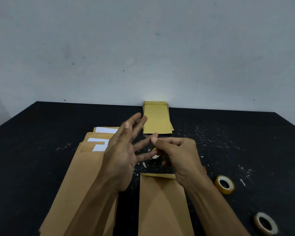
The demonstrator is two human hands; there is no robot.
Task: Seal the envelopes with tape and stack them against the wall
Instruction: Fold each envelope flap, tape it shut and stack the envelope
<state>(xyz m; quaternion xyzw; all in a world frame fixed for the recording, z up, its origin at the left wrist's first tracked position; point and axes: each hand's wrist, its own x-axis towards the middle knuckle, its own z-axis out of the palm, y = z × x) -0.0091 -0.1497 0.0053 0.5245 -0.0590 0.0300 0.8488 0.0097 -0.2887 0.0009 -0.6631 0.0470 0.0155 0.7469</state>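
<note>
A brown envelope [162,201] lies flat in front of me with its flap folded down at the far end. Above it my left hand [123,155] is raised, palm towards me and fingers spread straight. My right hand [175,155] has curled fingers. Its thumb and forefinger pinch something small at a left fingertip, apparently a clear piece of tape that is hard to make out. A pile of brown envelopes [85,167] with white sheets sticking out lies at the left. A short stack of envelopes [157,119] lies against the wall [143,48].
Two tape rolls sit at the right on the black table [245,133]: a yellow one [224,184] and a paler one [265,223] near the front edge. A small yellow-white object [155,155] lies under my hands. White scraps litter the table.
</note>
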